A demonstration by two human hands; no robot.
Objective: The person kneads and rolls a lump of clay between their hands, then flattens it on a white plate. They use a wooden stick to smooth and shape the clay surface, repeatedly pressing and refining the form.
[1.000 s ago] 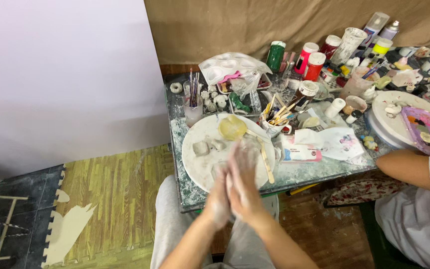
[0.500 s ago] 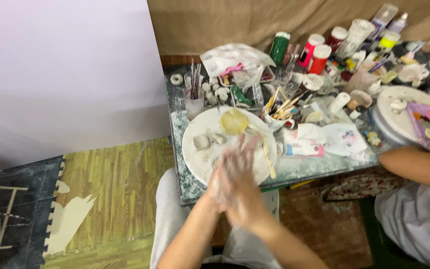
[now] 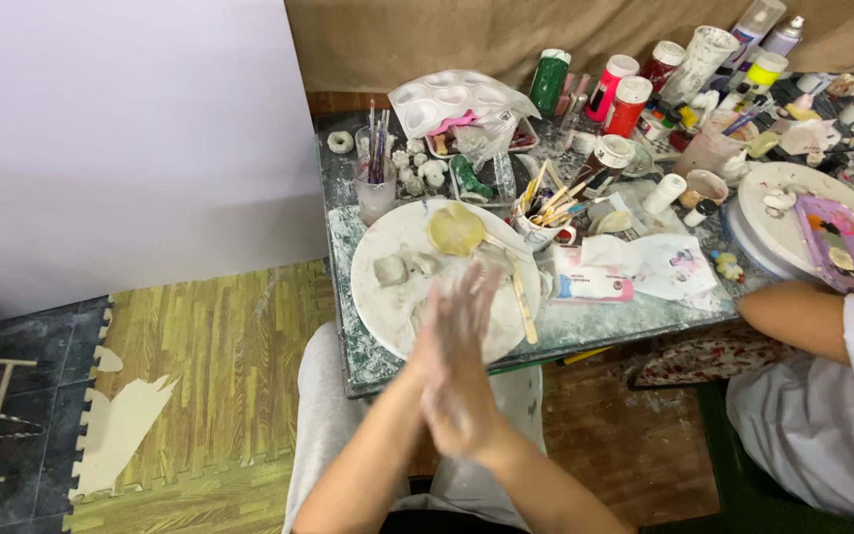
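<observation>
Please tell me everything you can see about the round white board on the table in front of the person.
The round board is white, smeared with grey clay, and lies flat at the near edge of the table. On it rest a flat yellowish disc, small grey clay lumps and a wooden stick. The person's pressed-together hands cover its near part in the view; whether they touch it cannot be told.

Both forearms rise from the lower edge of the view and converge. Left hand (image 3: 437, 346) and right hand (image 3: 467, 396) are pressed palm to palm, fingers extended forward, pale residue coating both; fingertips blurred.
</observation>
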